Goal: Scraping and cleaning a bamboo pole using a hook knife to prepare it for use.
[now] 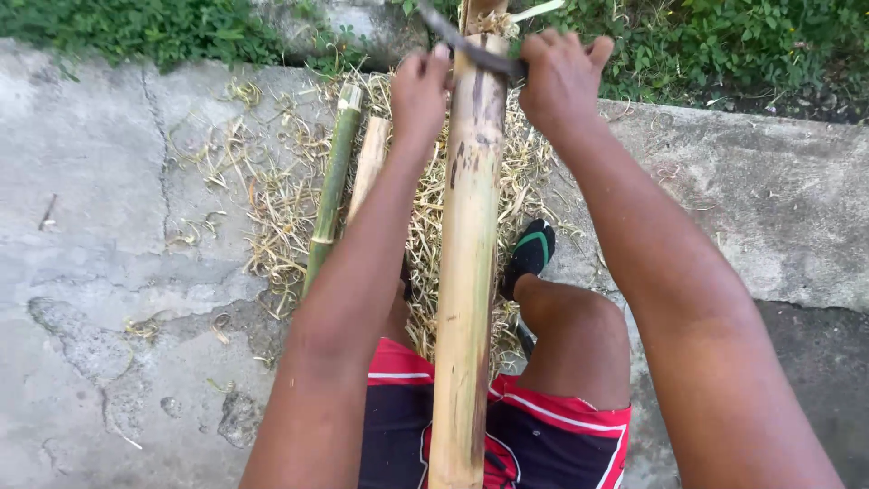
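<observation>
Across bamboo pole [468,272], both hands [418,91] [559,80] grip blade [471,50].

No packages, labels, signs or screens appear anywhere in this view.
</observation>
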